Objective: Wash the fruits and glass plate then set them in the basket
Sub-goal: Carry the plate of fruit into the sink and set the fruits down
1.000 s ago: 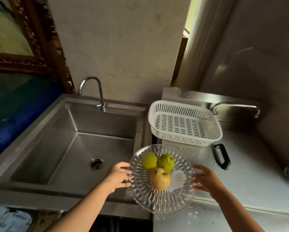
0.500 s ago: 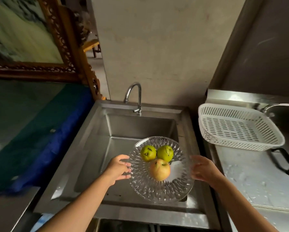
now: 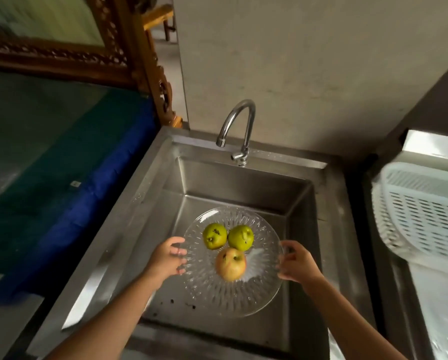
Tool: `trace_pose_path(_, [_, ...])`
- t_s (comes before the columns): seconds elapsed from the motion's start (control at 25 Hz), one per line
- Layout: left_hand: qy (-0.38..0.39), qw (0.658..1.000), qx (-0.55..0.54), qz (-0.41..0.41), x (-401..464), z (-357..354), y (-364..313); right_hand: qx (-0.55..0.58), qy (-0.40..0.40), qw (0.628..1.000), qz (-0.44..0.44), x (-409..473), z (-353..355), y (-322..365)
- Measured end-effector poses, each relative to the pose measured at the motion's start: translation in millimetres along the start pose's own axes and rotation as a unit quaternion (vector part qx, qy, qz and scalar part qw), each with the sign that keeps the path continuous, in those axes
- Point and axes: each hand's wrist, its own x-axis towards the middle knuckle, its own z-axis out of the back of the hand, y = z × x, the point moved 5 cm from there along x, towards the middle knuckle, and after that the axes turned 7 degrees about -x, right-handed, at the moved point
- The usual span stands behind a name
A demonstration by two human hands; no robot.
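— Holding it from both sides, see? The left hand (image 3: pixel 167 258) grips the plate (image 3: pixel 232 294) at its left rim, the right hand (image 3: pixel 295 263) at its right rim, fingers curled over the edge.

— Why both?

— I'd guess so it stays level. Two green fruits (image 3: pixel 214 235) touch each other at the back, and an apple (image 3: pixel 230 265) sits just in front of them. Tilt the glass and they'd roll.

— Where is it now?

— Low centre of the frame, above the sink (image 3: pixel 243 183), below and in front of the tap (image 3: pixel 237 126). No water runs, so washing hasn't begun, I'd say.

— And the basket (image 3: pixel 423 211)?

— Right edge of the frame, on the counter, close for later.

— Any writing or brand?

— None I can read anywhere.
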Motion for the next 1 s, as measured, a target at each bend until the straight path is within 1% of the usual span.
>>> trace_pose_path(0.16, [-0.024, 1.0, 0.008, 0.006, 83.9, -5.6, 36.7, -0.006, 0.018, 1.0, 0.011, 87.6, -33.0, -30.2])
trace_pose_path(0.28, [-0.03, 0.999, 0.012, 0.013, 150.8, -13.2, 77.7, -0.008, 0.014, 1.0, -0.004, 147.6, -62.6, -62.9])
trace_pose_path(0.4, [-0.041, 0.999, 0.009, 0.026, 199.6, -17.9, 115.6, -0.014, -0.001, 1.0, -0.016, 189.4, -87.3, -96.9])
trace_pose_path(0.48, [-0.047, 0.998, 0.009, 0.033, 220.6, -19.2, 136.3, -0.029, -0.011, 0.999, -0.02, 207.3, -98.6, -114.6])
trace_pose_path(0.68, [-0.041, 0.998, 0.012, 0.051, 257.0, -19.2, 177.3, -0.018, 0.004, 1.0, -0.025, 236.5, -122.1, -149.8])
trace_pose_path(0.76, [-0.037, 0.998, 0.01, 0.055, 264.9, -18.8, 184.1, -0.011, 0.009, 1.0, -0.02, 241.1, -126.3, -153.3])
trace_pose_path(0.88, [-0.032, 0.998, 0.002, 0.059, 273.0, -20.9, 193.1, -0.016, 0.005, 0.999, -0.034, 248.5, -130.1, -163.1])
trace_pose_path(1.0, [-0.032, 0.998, 0.032, 0.048, 279.7, -22.0, 201.9, -0.044, 0.004, 0.998, -0.041, 255.6, -133.5, -171.3])
